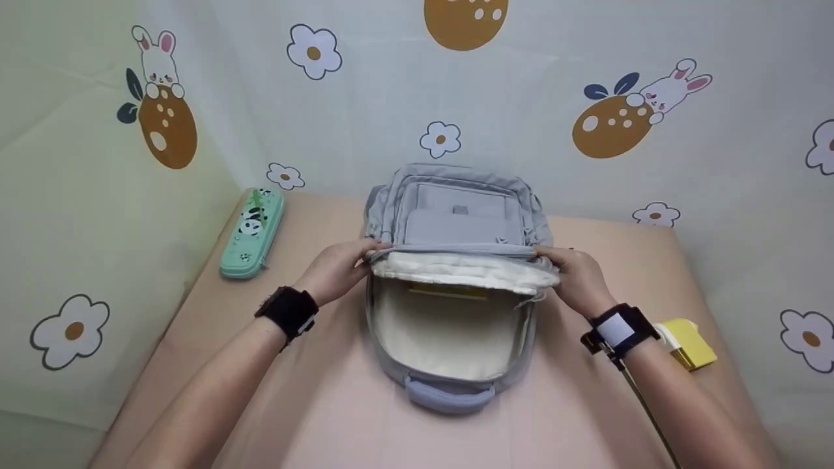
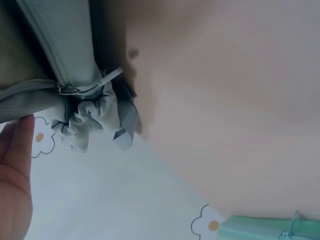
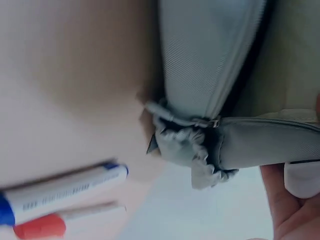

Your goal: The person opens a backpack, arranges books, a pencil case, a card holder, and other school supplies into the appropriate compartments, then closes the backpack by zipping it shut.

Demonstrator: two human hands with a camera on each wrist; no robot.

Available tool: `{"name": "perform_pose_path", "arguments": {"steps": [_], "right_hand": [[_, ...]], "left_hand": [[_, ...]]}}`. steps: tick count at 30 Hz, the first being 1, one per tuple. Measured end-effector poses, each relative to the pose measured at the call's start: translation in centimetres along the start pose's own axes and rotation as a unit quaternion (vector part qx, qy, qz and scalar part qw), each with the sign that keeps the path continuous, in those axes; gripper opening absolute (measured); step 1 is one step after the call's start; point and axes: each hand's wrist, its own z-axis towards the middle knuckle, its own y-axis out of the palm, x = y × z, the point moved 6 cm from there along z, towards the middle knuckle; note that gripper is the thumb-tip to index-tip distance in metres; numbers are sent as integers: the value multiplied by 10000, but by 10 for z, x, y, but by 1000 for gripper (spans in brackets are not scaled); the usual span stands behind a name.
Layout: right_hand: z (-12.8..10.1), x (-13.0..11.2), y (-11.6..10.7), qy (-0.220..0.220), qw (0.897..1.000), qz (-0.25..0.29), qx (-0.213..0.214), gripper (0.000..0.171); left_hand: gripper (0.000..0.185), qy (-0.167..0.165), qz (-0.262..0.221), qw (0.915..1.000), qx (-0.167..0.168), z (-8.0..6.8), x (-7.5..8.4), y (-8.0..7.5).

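Note:
A grey backpack [image 1: 449, 384] lies on the table with its main compartment unzipped and its pale lining showing. The front flap [image 1: 462, 215] is folded back toward the wall. My left hand [image 1: 339, 268] grips the flap's left edge, its fingers behind the zipped rim in the left wrist view. On the opposite side, my right hand [image 1: 576, 277] grips the flap's right edge. A yellow-edged flat item [image 1: 449, 290] shows inside the bag, mostly hidden under the flap. Zipper pulls [image 2: 110, 76] hang by the gathered side fabric.
A mint panda pencil case [image 1: 251, 234] lies to the left. Beside my right forearm is a yellow and white object [image 1: 694, 342], partly hidden. In the right wrist view, a blue-capped marker [image 3: 70, 192] and a red-capped marker [image 3: 42, 226] lie near the bag. Patterned cloth walls surround the table.

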Motion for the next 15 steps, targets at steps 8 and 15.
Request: {"name": "perform_pose_path", "arguments": {"steps": [8,15], "right_hand": [[-12,-10,1,-1270,9881,-824,260,46],[-24,-12,6,-2101,9685,-1274,405,49]], "left_hand": [[26,1086,730,9913,127,-7,10,5],[31,1501,1154,9819,39,-14,12,12]]}}
